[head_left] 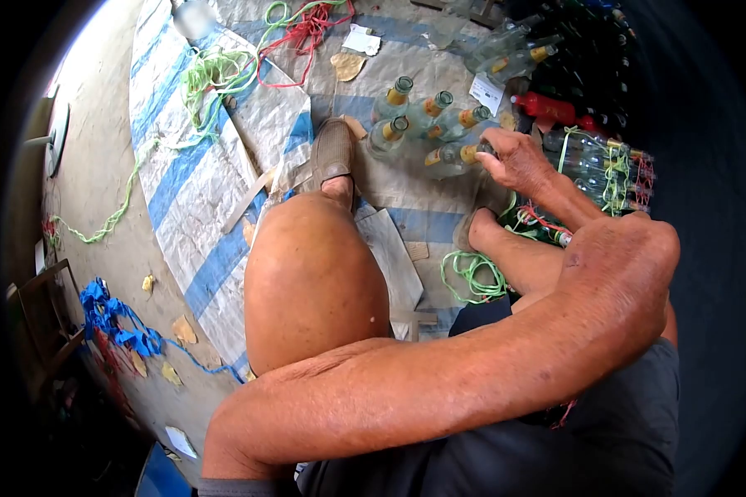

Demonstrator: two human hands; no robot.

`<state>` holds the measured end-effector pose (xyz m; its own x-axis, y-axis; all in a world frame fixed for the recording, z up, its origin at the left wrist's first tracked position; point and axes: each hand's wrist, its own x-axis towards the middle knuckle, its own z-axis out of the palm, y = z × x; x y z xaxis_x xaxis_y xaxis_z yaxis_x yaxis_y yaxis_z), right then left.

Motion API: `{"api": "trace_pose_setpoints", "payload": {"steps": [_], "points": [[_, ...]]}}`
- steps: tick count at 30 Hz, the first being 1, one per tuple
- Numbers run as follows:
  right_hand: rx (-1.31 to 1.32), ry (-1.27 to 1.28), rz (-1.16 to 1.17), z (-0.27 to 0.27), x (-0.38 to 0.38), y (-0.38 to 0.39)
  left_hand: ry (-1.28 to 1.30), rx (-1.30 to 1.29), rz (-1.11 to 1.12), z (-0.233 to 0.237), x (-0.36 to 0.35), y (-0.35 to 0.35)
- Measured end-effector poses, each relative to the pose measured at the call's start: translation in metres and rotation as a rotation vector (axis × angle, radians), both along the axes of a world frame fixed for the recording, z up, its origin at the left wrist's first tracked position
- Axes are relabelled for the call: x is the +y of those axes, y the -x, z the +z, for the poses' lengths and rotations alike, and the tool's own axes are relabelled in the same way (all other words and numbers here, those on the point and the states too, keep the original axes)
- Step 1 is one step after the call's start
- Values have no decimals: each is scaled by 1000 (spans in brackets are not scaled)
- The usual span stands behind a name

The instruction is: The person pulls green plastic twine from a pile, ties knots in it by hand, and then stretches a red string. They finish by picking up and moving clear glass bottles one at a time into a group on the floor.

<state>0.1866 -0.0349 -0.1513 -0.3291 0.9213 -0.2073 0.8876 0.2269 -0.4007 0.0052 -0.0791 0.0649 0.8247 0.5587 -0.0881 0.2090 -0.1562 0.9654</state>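
Note:
My right hand (518, 159) is closed round the neck of a clear glass bottle (452, 156), which leans with its base toward the left. Just behind that bottle stand several clear bottles (389, 137) with yellow-orange neck labels. My left arm crosses over my lap, and my left hand (626, 253) is closed near my right forearm. Its fingertips are turned away, so what they hold, if anything, is hidden. Beyond my hands, a bundle of clear bottles (593, 170) is tied with green and red string.
A white and blue striped sheet (215, 273) covers the ground. Green string (211, 74) and red string (307, 33) lie at the top. A red bottle (545, 108) and dark bottles (580, 62) are at upper right. Blue strips (116, 319) lie at left.

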Motion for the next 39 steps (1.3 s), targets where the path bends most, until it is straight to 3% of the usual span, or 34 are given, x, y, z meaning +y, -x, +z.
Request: {"api": "trace_pose_setpoints", "payload": {"steps": [6, 11, 28, 31, 34, 39], "points": [[62, -54, 100, -13, 11, 22, 6, 27, -10, 3, 4, 1], [63, -100, 115, -22, 19, 32, -3, -91, 135, -3, -8, -3], [72, -172, 167, -30, 23, 42, 179, -1, 230, 11, -4, -13], [45, -150, 162, -29, 22, 43, 329, 123, 363, 23, -4, -19], [58, -160, 156, -28, 21, 44, 863, 532, 741, 41, 3, -29], [79, -204, 167, -32, 20, 45, 880, 582, 793, 40, 1, -30]]}}
